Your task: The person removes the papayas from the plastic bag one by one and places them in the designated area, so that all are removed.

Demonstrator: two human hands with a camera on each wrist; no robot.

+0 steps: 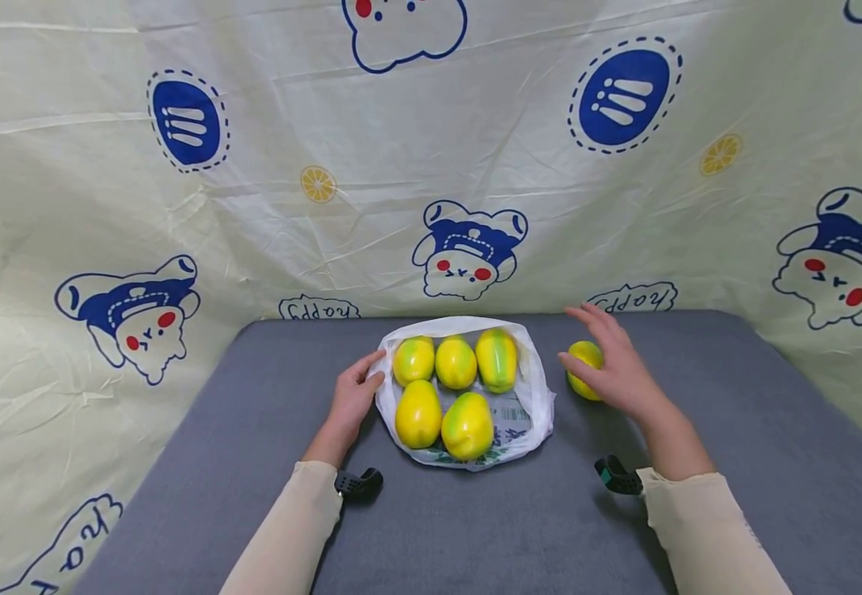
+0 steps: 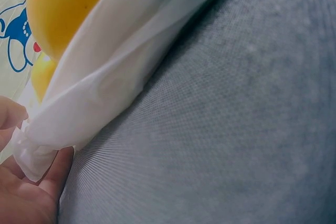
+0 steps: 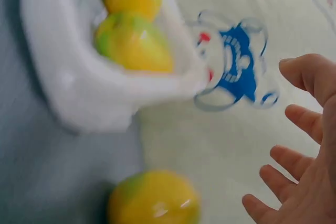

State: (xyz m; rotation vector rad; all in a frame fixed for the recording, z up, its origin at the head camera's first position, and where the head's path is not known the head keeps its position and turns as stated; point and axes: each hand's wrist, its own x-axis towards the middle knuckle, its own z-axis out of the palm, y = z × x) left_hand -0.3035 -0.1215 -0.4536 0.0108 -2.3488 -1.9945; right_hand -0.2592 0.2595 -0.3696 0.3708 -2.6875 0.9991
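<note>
A white plastic bag (image 1: pixel 542 405) lies spread open on the grey table, its rim rolled outward. Inside sit several smooth yellow-green fruits (image 1: pixel 467 426), mango-like in shape. At the bag's left side my left hand (image 1: pixel 350 398) grips the rim; in the left wrist view, a bunched fold of the bag (image 2: pixel 37 153) lies between thumb and fingers. To the right of the bag, another fruit (image 1: pixel 584 370) rests on the table. My right hand (image 1: pixel 619 372) hovers at this fruit with fingers spread, partly covering it in the head view. Apart from the fruit (image 3: pixel 155 198), its fingers hold nothing in the right wrist view.
The grey tabletop (image 1: pixel 460 537) runs back to a pale printed curtain (image 1: pixel 371 248) hanging behind and along both sides. Each wrist wears a black strap-on device, the left one (image 1: pixel 359 484) and the right one (image 1: pixel 619 476) both close above the table.
</note>
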